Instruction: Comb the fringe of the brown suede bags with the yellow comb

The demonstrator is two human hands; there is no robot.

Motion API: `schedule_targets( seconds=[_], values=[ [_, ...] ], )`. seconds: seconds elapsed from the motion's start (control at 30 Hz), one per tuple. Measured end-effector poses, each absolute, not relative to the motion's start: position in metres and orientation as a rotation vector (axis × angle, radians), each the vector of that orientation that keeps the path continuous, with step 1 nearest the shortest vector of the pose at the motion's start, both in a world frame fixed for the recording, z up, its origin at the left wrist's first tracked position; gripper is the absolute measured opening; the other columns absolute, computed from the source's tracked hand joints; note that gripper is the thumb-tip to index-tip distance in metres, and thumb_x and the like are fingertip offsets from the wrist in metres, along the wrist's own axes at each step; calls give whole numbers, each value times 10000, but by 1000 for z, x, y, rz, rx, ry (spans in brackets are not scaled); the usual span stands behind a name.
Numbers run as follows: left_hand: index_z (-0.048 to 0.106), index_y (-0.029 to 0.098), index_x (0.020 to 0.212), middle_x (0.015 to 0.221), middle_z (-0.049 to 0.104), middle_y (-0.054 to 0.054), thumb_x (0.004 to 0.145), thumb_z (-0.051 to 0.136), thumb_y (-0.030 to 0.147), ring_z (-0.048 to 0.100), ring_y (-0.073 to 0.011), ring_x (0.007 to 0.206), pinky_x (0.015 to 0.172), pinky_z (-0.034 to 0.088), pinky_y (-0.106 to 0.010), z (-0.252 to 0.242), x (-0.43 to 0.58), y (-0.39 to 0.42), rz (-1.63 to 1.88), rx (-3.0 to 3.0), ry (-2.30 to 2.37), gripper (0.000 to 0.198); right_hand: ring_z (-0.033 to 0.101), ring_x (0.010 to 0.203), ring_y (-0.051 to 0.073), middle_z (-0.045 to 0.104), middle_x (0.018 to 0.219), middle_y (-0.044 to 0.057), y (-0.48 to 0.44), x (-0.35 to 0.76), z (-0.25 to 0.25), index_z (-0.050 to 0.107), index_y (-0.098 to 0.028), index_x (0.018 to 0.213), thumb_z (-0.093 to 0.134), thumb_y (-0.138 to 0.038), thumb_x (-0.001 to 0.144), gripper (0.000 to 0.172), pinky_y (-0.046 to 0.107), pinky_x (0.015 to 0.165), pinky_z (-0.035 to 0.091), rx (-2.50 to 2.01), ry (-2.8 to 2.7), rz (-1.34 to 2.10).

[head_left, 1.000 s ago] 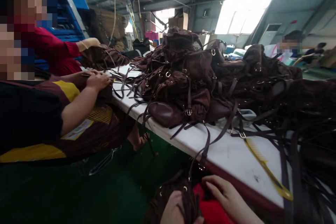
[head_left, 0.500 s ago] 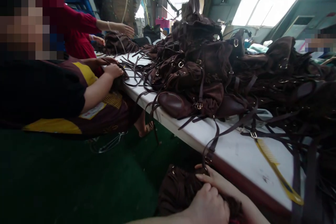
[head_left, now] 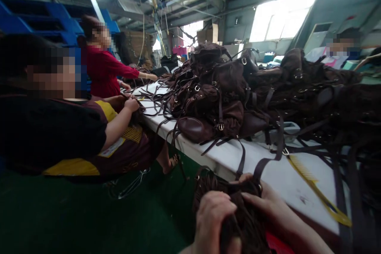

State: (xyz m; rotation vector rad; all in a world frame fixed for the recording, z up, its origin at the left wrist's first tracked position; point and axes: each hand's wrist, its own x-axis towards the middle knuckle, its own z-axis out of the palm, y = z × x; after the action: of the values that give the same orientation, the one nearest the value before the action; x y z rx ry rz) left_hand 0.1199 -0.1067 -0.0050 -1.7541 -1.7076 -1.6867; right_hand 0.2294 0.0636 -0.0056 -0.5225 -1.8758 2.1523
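Note:
At the bottom of the head view I hold a dark brown fabric bag (head_left: 238, 222) in my lap, just below the edge of the white table (head_left: 268, 170). My left hand (head_left: 212, 216) is closed round its left side. My right hand (head_left: 262, 200) grips its top, fingers curled over the gathered fabric. Brown straps (head_left: 262, 166) run up from the bag over the table edge. A big heap of the same brown bags (head_left: 226, 87) with metal buckles covers the table.
A yellow comb (head_left: 315, 186) lies on the table to the right of my hands. Two seated people (head_left: 89, 127) work at the table on the left, a third sits at the far right. The floor is green. Blue pallets (head_left: 35, 24) stand behind.
The bag has come up higher in my lap. My left hand has shifted to its left side and my right hand now clasps its top. The view tilted up a little.

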Motion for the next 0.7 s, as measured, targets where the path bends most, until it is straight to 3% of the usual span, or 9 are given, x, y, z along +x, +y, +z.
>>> schedule_targets(
  seconds=[0.1, 0.2, 0.33, 0.43, 0.53, 0.63, 0.7],
  values=[
    [465, 171, 1262, 1219, 549, -150, 873, 460, 230, 514, -280, 1162, 1009, 392, -458, 38, 77, -112, -1723, -1455, -1968, 394, 609, 935, 221, 655, 1022, 67, 91, 234, 47, 579, -182, 1024, 674, -371, 784, 320, 336, 824, 473, -332, -2043, 2058],
    [520, 200, 1264, 1278, 539, -145, 804, 605, 282, 481, -299, 1209, 1059, 350, -458, 68, 42, -96, -1529, -1605, -2189, 474, 619, 924, 226, 679, 1002, 74, 108, 236, 83, 608, -175, 1002, 658, -352, 793, 279, 329, 816, 477, -161, -2265, 1953],
    [616, 222, 1184, 1199, 625, -99, 498, 840, 407, 552, -336, 1116, 995, 426, -439, 85, 47, -63, -1253, -2244, -2361, 745, 622, 814, 197, 692, 912, 31, 102, 231, 107, 636, -191, 993, 647, -313, 771, 253, 273, 706, 480, -11, -2546, 1845],
    [695, 233, 1036, 1031, 704, -15, 622, 750, 295, 633, -260, 963, 872, 500, -330, 75, 77, -46, -1163, -2961, -2248, 423, 610, 761, 168, 687, 863, -3, 90, 223, 110, 669, -198, 940, 639, -266, 752, 202, 231, 663, 465, 93, -2754, 1751],
    [701, 188, 1016, 1017, 712, -33, 791, 562, 249, 643, -240, 939, 805, 514, -312, 53, 93, -43, -1630, -2873, -2457, 272, 613, 816, 182, 685, 913, 1, 87, 220, 104, 667, -211, 980, 663, -240, 707, 275, 241, 713, 474, -137, -2733, 1531],
    [685, 118, 1032, 943, 723, -81, 838, 559, 358, 661, -256, 898, 783, 527, -338, 35, 79, -57, -2485, -1857, -2809, 333, 589, 970, 232, 661, 1058, 38, 90, 226, 92, 640, -234, 1058, 666, -310, 719, 348, 298, 817, 472, -606, -2417, 1202],
    [683, 99, 1029, 953, 721, -113, 800, 632, 394, 657, -278, 949, 846, 521, -367, 30, 61, -70, -2902, -1066, -2679, 377, 586, 981, 248, 658, 1052, 62, 90, 234, 83, 646, -231, 1012, 612, -403, 775, 295, 326, 825, 472, -737, -2220, 1100]
  ],
)
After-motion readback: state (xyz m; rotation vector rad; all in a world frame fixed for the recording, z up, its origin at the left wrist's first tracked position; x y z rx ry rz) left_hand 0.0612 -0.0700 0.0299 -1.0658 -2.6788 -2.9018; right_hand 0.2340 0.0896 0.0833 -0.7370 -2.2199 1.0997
